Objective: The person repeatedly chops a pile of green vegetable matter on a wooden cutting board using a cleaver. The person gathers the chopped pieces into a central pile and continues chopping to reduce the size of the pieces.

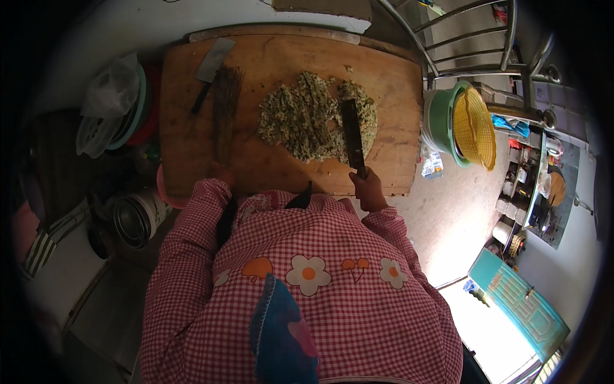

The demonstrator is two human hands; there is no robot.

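Observation:
My right hand (369,188) grips the handle of a dark-bladed cleaver (352,129) at the front right of a large wooden board (292,53). Its blade points away from me, across the right part of a spread heap of finely chopped green and pale food (302,117). At the board's front left is my left hand (223,174), close to the narrow near end of a straw brush (227,105). Whether its fingers hold anything is too dim to tell. A second cleaver (215,60), with a black handle, lies left of the brush.
Left of the board stand basins (139,108) with a clear plastic bag (112,86) over them, and a bucket (156,209) below. A green tub (440,117) with a yellow basket (472,127) is at the right, near a metal railing (467,36).

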